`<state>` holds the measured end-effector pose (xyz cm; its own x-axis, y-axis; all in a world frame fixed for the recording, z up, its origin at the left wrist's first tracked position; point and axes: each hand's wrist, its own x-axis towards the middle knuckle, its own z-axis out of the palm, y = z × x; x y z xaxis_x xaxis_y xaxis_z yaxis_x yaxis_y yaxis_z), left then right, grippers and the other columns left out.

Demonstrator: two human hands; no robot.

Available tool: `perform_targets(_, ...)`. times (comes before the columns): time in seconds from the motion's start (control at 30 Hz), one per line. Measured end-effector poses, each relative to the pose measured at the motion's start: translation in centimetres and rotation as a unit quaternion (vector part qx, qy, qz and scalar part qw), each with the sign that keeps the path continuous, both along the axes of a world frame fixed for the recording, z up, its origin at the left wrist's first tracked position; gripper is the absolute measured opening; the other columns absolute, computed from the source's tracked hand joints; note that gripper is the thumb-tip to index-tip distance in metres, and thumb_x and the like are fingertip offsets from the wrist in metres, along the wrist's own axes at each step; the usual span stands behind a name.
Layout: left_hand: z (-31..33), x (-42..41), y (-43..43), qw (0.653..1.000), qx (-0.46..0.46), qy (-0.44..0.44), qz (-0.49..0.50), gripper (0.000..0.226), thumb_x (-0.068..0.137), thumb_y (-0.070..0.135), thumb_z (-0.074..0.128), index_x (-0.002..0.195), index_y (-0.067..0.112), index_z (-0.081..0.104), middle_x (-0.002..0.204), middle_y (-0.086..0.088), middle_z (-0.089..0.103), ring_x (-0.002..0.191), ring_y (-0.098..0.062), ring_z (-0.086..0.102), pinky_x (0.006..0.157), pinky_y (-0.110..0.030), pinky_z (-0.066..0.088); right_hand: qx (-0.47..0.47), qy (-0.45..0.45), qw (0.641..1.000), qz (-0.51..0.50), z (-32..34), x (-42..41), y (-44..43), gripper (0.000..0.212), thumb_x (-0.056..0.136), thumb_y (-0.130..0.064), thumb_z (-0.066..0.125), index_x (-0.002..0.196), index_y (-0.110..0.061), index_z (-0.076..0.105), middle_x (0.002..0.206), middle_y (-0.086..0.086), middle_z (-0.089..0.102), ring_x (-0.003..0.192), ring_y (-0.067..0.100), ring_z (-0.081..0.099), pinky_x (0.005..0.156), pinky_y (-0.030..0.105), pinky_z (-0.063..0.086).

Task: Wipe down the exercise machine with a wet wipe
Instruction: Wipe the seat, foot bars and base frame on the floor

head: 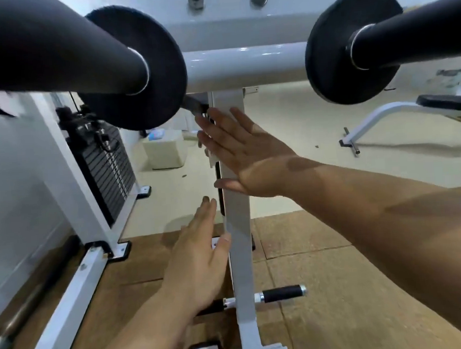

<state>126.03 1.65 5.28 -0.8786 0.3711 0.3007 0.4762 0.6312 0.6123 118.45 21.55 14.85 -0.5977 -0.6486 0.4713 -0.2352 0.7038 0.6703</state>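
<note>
Where a small white edge of the wet wipe point(211, 159) peeks out beneath the lowest fingers of the right hand point(246, 157), it lies pressed against the left side of the exercise machine's grey upright post point(237, 222), the hand flat with its fingers extended and slightly spread. Below those fingers the left hand point(199, 260) is also flat, fingers straight and together, thumb touching the post's left edge and holding nothing. Above the right fingertips runs a grey crossbar point(244, 65) between two black roller pads point(136, 69), and left of both hands stands the weight stack point(104, 165).
</note>
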Motion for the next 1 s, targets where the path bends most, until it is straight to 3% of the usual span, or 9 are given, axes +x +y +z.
perform_targets(0.13,0.7,-0.9,0.8,0.999,-0.029,0.013,-0.007,0.066,0.106,0.035,0.039,0.161,0.035,0.003,0.158,0.028,0.0,0.148,0.007,0.002,0.128,-0.038,0.009,-0.004,0.03,0.999,-0.022,-1.7,-0.8,-0.2,0.093,0.101,-0.07,0.021,0.163,-0.005,-0.004,0.17,0.019,-0.012,0.157,0.039,-0.013,0.126,0.056,-0.007)
perform_targets(0.23,0.9,-1.8,1.1,0.998,-0.068,0.007,-0.002,0.065,0.104,0.026,0.042,0.162,0.028,0.012,0.166,0.017,0.009,0.15,-0.002,0.01,0.126,-0.033,0.009,-0.027,0.033,0.999,-0.005,-4.3,-0.3,0.2,0.088,0.104,-0.065,0.027,0.163,-0.006,-0.002,0.171,0.019,-0.008,0.158,0.038,-0.009,0.127,0.055,-0.008)
perform_targets(0.4,-0.6,-2.1,1.7,0.993,-0.102,-0.053,-0.024,0.079,0.102,0.027,0.045,0.161,0.033,-0.007,0.168,0.017,-0.009,0.154,-0.003,-0.003,0.125,-0.026,0.004,0.056,0.029,0.998,0.021,-1.8,-0.7,2.5,0.093,0.101,-0.073,0.018,0.164,-0.007,-0.004,0.171,0.017,-0.007,0.159,0.035,-0.007,0.127,0.054,-0.007)
perform_targets(0.5,-1.1,-2.0,2.4,0.994,-0.089,-0.059,-0.023,0.079,0.105,0.033,0.043,0.159,0.035,-0.014,0.164,0.021,-0.017,0.154,-0.002,-0.008,0.123,-0.024,0.001,0.001,0.044,0.999,-0.008,0.1,-1.1,1.9,0.099,0.098,-0.077,0.018,0.163,-0.006,-0.007,0.171,0.018,-0.011,0.158,0.036,-0.01,0.127,0.057,-0.006)
perform_targets(0.6,-1.6,-1.8,2.6,0.995,-0.08,-0.061,-0.019,0.08,0.105,0.031,0.042,0.157,0.038,-0.018,0.153,0.027,-0.027,0.153,-0.003,-0.005,0.121,-0.026,0.003,-0.071,0.049,0.996,-0.029,-3.3,-0.8,1.0,0.101,0.098,-0.077,0.02,0.161,-0.004,-0.009,0.168,0.02,-0.016,0.157,0.04,-0.01,0.127,0.057,-0.004)
perform_targets(0.73,-2.1,-2.0,2.0,0.994,-0.083,-0.067,-0.033,0.082,0.103,0.023,0.044,0.157,0.041,-0.015,0.154,0.027,-0.026,0.153,-0.001,-0.004,0.121,-0.024,0.002,-0.006,0.04,0.996,0.079,-6.8,-0.3,2.9,0.091,0.102,-0.07,0.033,0.163,-0.004,0.017,0.17,0.02,0.009,0.158,0.038,0.01,0.128,0.055,0.013)
perform_targets(0.83,-2.5,-2.3,1.9,0.992,-0.086,-0.076,-0.042,0.085,0.103,0.022,0.045,0.155,0.046,-0.018,0.156,0.029,-0.026,0.145,0.009,-0.007,0.117,-0.023,0.002,0.103,0.01,0.992,0.074,-2.2,-0.8,4.3,0.093,0.101,-0.074,0.022,0.165,-0.009,0.004,0.171,0.017,-0.002,0.159,0.034,-0.001,0.128,0.05,-0.002)
perform_targets(0.9,-2.9,-2.3,2.0,0.993,-0.067,-0.09,-0.041,0.087,0.102,0.021,0.046,0.153,0.053,-0.017,0.157,0.032,-0.023,0.139,0.013,-0.005,0.12,-0.027,0.005,0.063,0.034,0.996,0.045,0.6,-1.1,3.8,0.096,0.099,-0.076,0.019,0.163,-0.007,-0.001,0.171,0.019,-0.005,0.159,0.037,-0.004,0.128,0.051,-0.005)
perform_targets(1.0,-4.0,-2.1,1.7,0.993,-0.002,-0.111,-0.039,0.087,0.101,0.015,0.048,0.154,0.056,-0.007,0.159,0.039,-0.011,0.143,0.017,-0.006,0.12,-0.02,0.004,0.008,0.056,0.998,0.004,0.3,-1.0,2.7,0.103,0.096,-0.08,0.016,0.161,-0.004,-0.008,0.17,0.024,-0.008,0.157,0.041,-0.007,0.128,0.054,-0.004)
